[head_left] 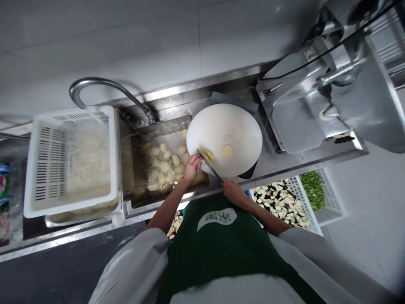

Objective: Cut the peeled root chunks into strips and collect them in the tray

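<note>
On the round white cutting board [236,120], my right hand [233,193] grips a kitchen knife [211,167] by its handle. The blade slants up and left to the board's left edge. My left hand [193,168] has its fingers pinched at a peeled potato [208,156] beside the blade; the fingertips partly hide it. A flat pale yellow potato piece [227,150] lies alone to the right of the knife. Left of the board, several peeled potatoes [165,166] sit in water in the steel sink [139,198].
A curved faucet [107,81] rises behind the sink. At the left stands a white plastic basket [34,194]. A metal slicing machine [297,122] occupies the counter's right. Below the counter are crates of diced eggplant [281,198] and chopped greens [311,190].
</note>
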`<state>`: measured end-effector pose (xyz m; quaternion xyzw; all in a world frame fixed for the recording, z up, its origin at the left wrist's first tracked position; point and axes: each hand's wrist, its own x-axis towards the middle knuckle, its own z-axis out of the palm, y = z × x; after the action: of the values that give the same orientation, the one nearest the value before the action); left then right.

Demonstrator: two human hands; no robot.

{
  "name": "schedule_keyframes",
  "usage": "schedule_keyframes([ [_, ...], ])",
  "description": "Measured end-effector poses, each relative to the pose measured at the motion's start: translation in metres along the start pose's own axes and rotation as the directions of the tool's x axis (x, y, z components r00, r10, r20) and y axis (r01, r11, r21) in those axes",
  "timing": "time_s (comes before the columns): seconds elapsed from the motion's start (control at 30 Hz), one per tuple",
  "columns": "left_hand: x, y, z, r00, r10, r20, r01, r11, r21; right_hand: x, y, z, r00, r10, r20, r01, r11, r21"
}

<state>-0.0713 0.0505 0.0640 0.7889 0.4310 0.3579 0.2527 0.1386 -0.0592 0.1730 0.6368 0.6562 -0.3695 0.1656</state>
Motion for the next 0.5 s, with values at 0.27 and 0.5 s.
schedule_keyframes([
  [0.27,0.008,0.004,0.0,1.0,-0.013,0.009,0.013,1.0,0.025,-0.019,0.026,-0.026,0.99,0.026,-0.138,-0.023,1.0,0.019],
  [0.5,0.075,0.035,0.021,1.0,-0.008,-0.026,0.006,0.999,-0.052,-0.027,0.083,-0.04,0.911,0.327,-0.249,-0.316,0.945,0.086],
])
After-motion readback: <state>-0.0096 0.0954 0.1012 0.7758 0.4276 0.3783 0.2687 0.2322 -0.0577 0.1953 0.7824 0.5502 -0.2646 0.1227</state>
